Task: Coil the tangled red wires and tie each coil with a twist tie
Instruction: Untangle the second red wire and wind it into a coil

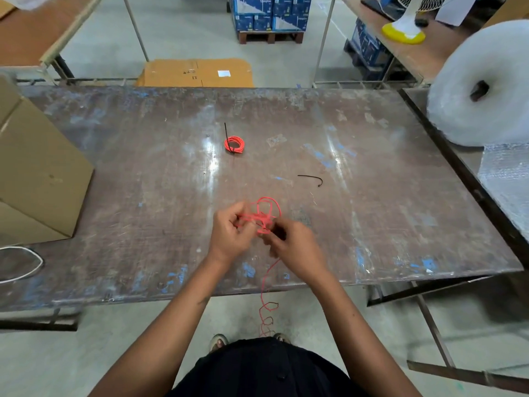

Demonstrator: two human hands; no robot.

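While a kinked tail of the red wire [267,308] hangs off the near edge of the table [372,224] and curls in small loops toward the floor by the person's sandalled feet, its upper part is bunched between both hands just above the tabletop. That bunch is a loose tangle: a few thin strands crossing at the middle, with 2 or 3 open loops standing up on the far side. Left hand [232,235] has its fingers curled and pinched on strands at the left of the tangle; right hand [294,249] is closed on the lower right of it, though motion blur smears the fingertips, so exactly which strand each finger pins is hard to make out. Beyond the hands, a black twist tie [312,178] lies loose on the table, thin and hooked at 1 end. Farther back sits a finished red coil [234,144], small, round and tidy, bound by a black tie whose long end sticks up and away. Worn and scuffed, the tabletop is brown with blue paint flecks and glare streaks. A cardboard box [37,173] is cut off at the left, and a roll of bubble wrap [481,87] sits at the far right.
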